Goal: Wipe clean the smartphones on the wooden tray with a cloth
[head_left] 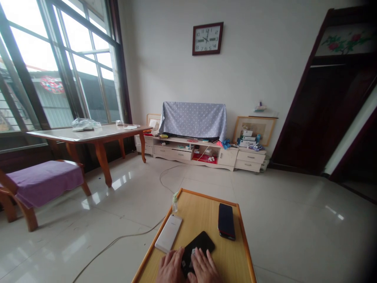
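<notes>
- Pale grey walls rise over glossy tiles; on the far one hangs a square white-faced clock with a dark red-brown frame [207,38], its black numerals easy to read, the small panels beside the 9 and 3 too small.
- Below it, a grey-blue cloth with white dots [194,120] drapes over something on a long off-white wooden cabinet [171,152]; printing on the small white cardboard boxes [246,138] to its right is beyond me from where I stand.
- Nearer, a low yellow-brown wooden desk with an orange-brown rim [198,208] carries the phones.
- Its silvery-white flat phone [171,232] lies on the left, back up, with a small mark that looks like "OPPO".
- At right lies a dark navy rectangular phone [226,220], a thin red line near its lower end; I see no lettering I can read.
- Between them, a black flat phone [203,239] lies aslant under both hands, its small pale marking illegible.
- Left hand [171,268] rests at its left edge, right hand [204,268] spreads fingers over its lower part, close together; whether either grips, I cannot tell.
</notes>
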Demonstrator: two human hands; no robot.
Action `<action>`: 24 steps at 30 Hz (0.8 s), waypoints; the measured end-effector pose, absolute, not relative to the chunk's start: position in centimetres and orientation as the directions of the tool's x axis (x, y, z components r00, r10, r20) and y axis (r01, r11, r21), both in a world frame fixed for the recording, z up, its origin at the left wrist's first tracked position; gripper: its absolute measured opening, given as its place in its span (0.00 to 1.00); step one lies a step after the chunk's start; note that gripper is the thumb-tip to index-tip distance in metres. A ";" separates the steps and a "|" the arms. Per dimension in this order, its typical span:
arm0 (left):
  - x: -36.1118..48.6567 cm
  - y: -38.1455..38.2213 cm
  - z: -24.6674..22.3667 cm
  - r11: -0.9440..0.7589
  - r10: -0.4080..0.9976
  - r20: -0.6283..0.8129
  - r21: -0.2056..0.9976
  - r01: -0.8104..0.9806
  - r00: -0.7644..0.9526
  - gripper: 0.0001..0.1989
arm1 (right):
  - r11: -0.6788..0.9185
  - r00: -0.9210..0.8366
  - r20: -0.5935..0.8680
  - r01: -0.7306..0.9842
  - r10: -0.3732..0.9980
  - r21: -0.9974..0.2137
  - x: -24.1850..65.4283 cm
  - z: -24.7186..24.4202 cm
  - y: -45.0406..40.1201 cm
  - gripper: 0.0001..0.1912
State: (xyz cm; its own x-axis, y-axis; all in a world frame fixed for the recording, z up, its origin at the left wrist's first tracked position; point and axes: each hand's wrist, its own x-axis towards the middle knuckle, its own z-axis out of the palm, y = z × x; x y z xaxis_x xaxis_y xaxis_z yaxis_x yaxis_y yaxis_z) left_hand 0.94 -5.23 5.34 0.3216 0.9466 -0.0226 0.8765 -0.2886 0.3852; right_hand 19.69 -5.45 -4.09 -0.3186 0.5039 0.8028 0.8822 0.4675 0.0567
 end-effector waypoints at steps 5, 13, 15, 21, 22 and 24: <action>0.7 -5.0 5.8 -0.234 0.944 -0.133 0.378 0.896 0.302 0.42 | 0.484 -0.304 0.830 0.874 0.469 0.046 19.5 -4.0 -6.1 0.25; 0.8 -5.2 5.5 -0.229 0.956 -0.086 0.385 0.894 0.282 0.37 | 0.515 -0.343 0.790 0.856 0.508 0.041 20.1 -3.5 -6.2 0.24; 0.8 -5.3 5.3 -0.246 0.957 -0.045 0.395 0.885 0.286 0.36 | 0.438 -0.263 0.726 0.897 0.636 -0.059 21.5 -2.0 -5.8 0.23; 0.7 -5.0 5.0 -0.249 0.956 -0.053 0.379 0.891 0.290 0.38 | 0.307 -0.159 0.643 0.943 0.749 -0.125 21.4 -1.4 -4.9 0.24; 0.6 -4.9 5.0 -0.246 0.954 -0.070 0.374 0.894 0.291 0.38 | 0.329 -0.169 0.676 0.937 0.717 -0.115 20.4 -2.4 -5.1 0.24; 0.5 -4.6 5.0 -0.235 0.951 -0.105 0.361 0.902 0.290 0.35 | 0.418 -0.240 0.747 0.907 0.620 -0.055 18.3 -4.5 -5.4 0.25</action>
State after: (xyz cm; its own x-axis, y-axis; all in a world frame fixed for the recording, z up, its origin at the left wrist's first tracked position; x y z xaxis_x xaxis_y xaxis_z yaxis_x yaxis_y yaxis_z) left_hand 0.53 -4.64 5.02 0.2895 0.9514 -0.1048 0.9024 -0.2348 0.3612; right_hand 18.33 -5.44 -4.54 -0.2404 0.6202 0.7467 0.9068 0.4180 -0.0552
